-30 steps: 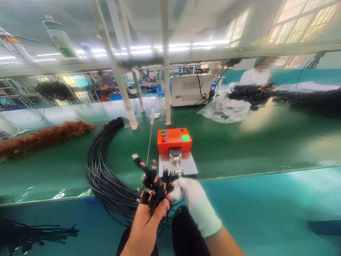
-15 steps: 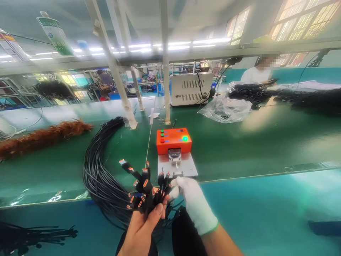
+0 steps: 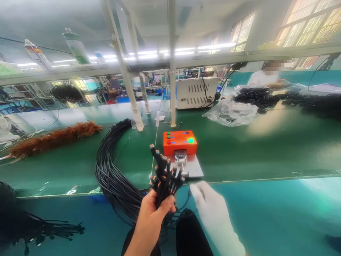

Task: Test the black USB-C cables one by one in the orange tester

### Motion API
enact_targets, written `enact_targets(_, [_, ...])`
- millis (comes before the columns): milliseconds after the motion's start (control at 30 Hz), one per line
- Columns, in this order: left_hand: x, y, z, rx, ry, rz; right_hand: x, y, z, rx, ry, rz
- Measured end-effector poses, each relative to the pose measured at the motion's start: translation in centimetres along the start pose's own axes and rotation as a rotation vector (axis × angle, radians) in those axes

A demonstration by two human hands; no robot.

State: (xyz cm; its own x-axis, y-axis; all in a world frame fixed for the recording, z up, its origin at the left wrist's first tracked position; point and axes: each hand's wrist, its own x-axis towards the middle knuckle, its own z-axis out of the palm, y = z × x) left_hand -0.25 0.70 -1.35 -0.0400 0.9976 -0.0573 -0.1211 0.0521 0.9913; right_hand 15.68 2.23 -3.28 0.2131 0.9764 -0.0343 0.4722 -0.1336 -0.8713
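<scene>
My bare left hand (image 3: pixel 157 209) is closed round a bunch of black cable ends (image 3: pixel 166 174), whose plugs with orange tips fan upward. To its right, my right hand (image 3: pixel 206 199) wears a white glove; its fingers are pinched on the end of a single black cable (image 3: pixel 189 193). Beyond the hands, an orange box (image 3: pixel 179 142) with green and red buttons and a lit green lamp stands on the bench. A small gauge (image 3: pixel 180 154) and a metal plate (image 3: pixel 196 167) are in front of it. The long cable bundle (image 3: pixel 110 170) curves over the bench edge.
The green bench (image 3: pixel 226 153) carries a brown-orange bundle (image 3: pixel 55 138) at left, a pale metal case (image 3: pixel 197 93) behind and a plastic bag (image 3: pixel 231 112) at back right. Upright posts (image 3: pixel 172 78) rise behind the box. More cables (image 3: pixel 50 227) hang lower left. A person (image 3: pixel 263 76) sits far right.
The gloved hand has moved right, away from the bunch, with a cable end at its fingertips. The bunch in my left hand is more upright. The view has shifted a little left.
</scene>
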Motion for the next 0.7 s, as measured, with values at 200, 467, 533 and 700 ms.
enact_targets(200, [0.0,-0.9,0.2,-0.013,0.007,-0.009,-1.8,-3.4,1.7,0.652,-0.102,-0.129])
enact_targets(467, [-0.4,0.2,0.5,-0.208,0.106,0.052,0.9,0.2,3.2,0.912,-0.129,0.133])
enact_targets(533, [-0.4,0.3,0.5,-0.19,0.103,0.038,1.4,0.5,3.1,0.869,-0.22,0.148])
enact_targets(700, [-0.4,0.0,0.4,-0.174,0.085,0.027,2.4,0.9,3.8,0.86,-0.316,0.172])
